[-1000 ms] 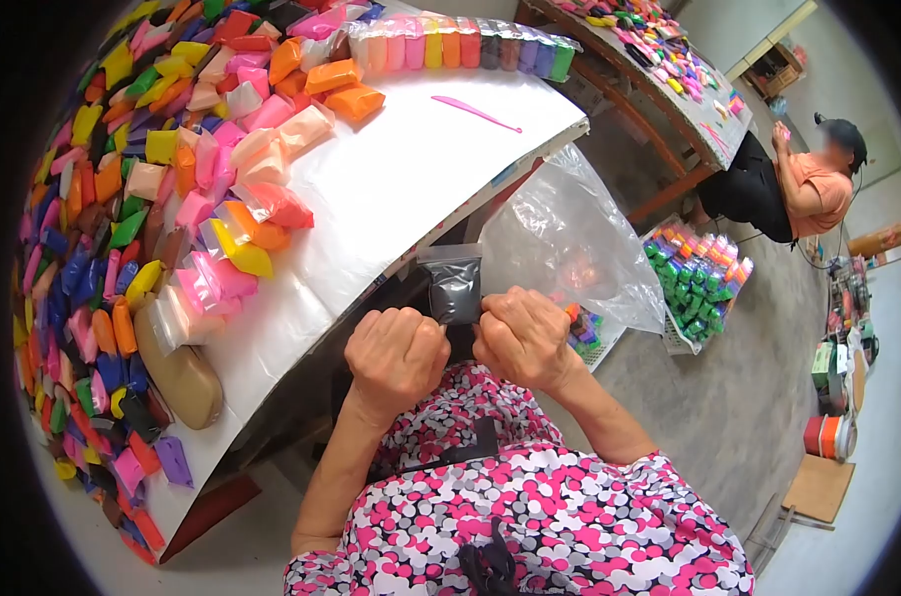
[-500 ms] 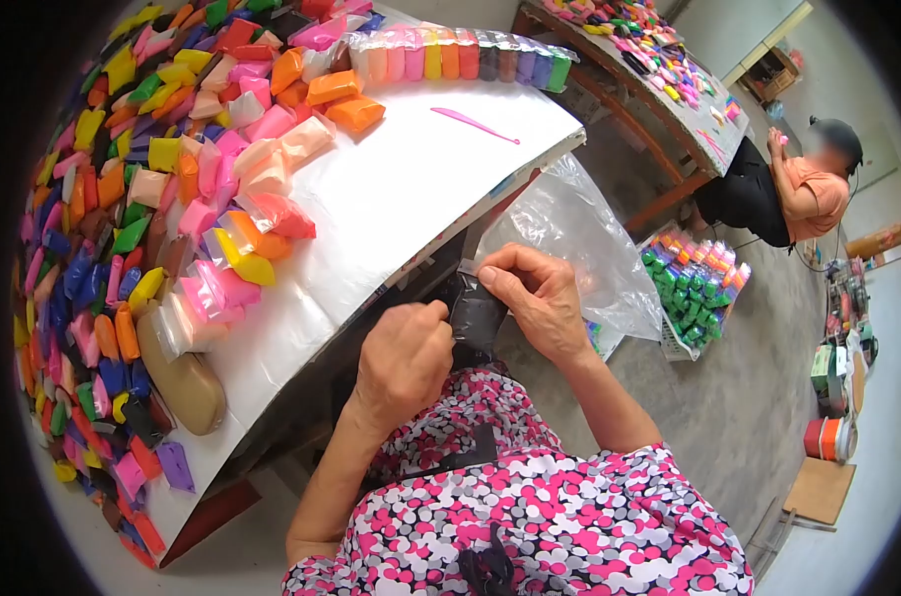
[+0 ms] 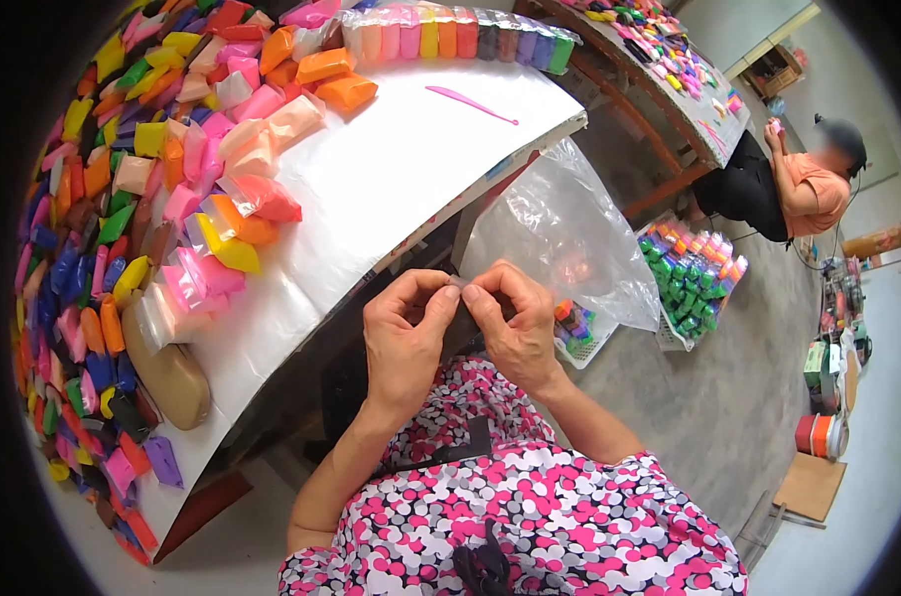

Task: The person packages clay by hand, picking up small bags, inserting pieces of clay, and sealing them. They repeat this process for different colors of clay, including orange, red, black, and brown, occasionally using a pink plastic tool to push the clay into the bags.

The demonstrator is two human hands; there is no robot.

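My left hand [image 3: 406, 333] and my right hand [image 3: 513, 323] are close together over my lap, just off the table edge. Thumbs and forefingers of both hands pinch the clear plastic end of a small packet, likely black modelling clay in film. Its dark body [image 3: 460, 330] hangs between the hands, hard to tell from the shadow behind. Nearest on the table lie clay packets in pink [image 3: 200, 280], yellow [image 3: 234, 253] and red [image 3: 262, 197].
A row of multicoloured packets [image 3: 450, 38] and a pink modelling tool [image 3: 472, 104] lie on the white tabletop [image 3: 391, 149]. A tan oblong case [image 3: 167, 377] is at left. Beyond my hands are a clear bag [image 3: 569, 233] and filled baskets [image 3: 691, 288]. Another person [image 3: 813, 184] sits at right.
My left hand has risen from beside the black packet to its top, and its fingertips now meet those of my right hand. The packet's body is less visible.
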